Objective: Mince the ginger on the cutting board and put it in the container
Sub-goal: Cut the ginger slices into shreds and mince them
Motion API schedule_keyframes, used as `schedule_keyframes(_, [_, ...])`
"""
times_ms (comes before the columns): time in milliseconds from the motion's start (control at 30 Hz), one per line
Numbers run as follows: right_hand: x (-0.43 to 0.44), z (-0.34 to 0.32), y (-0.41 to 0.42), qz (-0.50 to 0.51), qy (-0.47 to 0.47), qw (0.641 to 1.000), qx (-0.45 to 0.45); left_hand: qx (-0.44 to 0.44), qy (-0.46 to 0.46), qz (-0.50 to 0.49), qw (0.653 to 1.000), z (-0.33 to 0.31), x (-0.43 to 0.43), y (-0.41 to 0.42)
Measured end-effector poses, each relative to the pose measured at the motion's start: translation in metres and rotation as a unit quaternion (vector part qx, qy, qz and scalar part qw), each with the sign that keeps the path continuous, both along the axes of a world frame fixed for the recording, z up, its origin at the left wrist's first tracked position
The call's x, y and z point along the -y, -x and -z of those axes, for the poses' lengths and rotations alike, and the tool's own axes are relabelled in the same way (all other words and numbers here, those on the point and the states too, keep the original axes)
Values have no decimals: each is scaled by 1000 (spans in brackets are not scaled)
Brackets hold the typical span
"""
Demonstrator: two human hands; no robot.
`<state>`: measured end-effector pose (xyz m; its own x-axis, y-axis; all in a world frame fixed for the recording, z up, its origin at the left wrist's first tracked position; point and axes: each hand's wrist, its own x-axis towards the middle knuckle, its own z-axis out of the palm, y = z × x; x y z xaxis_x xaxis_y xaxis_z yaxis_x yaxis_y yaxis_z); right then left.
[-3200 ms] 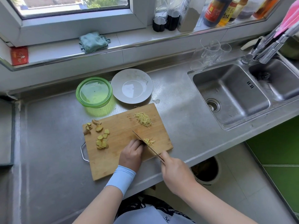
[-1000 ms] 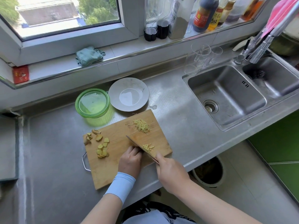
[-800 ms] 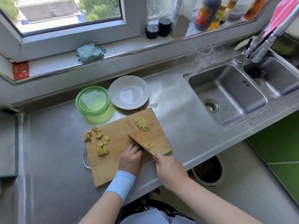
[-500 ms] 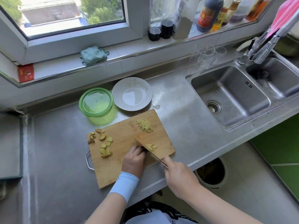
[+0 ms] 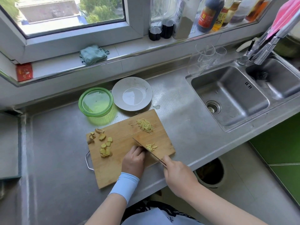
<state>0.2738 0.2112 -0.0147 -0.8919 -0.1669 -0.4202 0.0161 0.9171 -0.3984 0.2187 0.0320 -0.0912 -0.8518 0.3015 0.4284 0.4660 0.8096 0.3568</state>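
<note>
Right hand (image 5: 177, 175), knife (image 5: 141, 145), seemingly through ginger (image 5: 151, 146)

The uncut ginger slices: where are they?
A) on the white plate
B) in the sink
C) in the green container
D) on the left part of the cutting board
D: the ginger slices lie on the left part of the cutting board, left of the knife.

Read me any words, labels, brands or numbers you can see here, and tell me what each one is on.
"RET", the rest unclear: printed on the clear glass cup.
Red and yellow label on the dark sauce bottle: too blurred to read.
Print on the small red packet: too blurred to read.
Nothing else is legible.
</note>
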Motion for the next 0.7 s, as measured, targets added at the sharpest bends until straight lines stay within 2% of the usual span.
schedule_keyframes(300, [21, 4, 24, -2, 8, 999, -38, 4, -1, -10, 1000, 5, 1, -2])
schedule_keyframes(500, [2, 1, 1, 6, 11, 1000, 0, 3, -4, -5, 1000, 7, 1, -2])
schedule_keyframes(700, [20, 8, 21, 9, 8, 1000, -26, -1, -6, -14, 1000, 7, 0, -2])
